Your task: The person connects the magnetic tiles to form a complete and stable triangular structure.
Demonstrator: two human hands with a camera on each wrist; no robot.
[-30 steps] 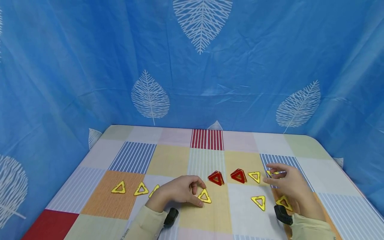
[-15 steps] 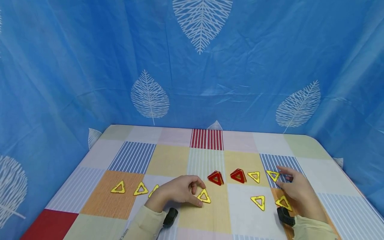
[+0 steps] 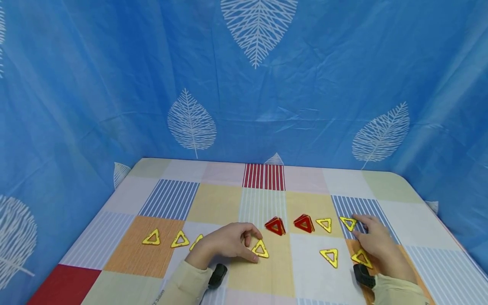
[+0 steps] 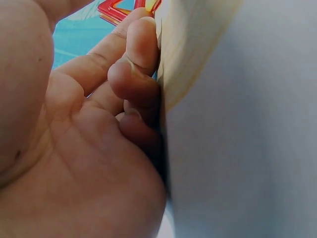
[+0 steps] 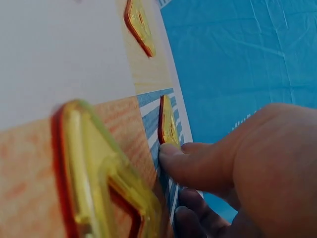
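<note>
Yellow triangle tiles are lying scattered flat across the patchwork tabletop, and the person's right hand is touching the far-right yellow tile with an extended fingertip, while the left hand is pinching the near-centre yellow tile between curled thumb and fingers. Judging from this, the step in hand is taking hold of one tile with each hand. The next move is likely calling for the right fingers to be curling round their tile's edge, since flat tiles are hard to lift, without nudging the two red tile stacks standing nearby.
</note>
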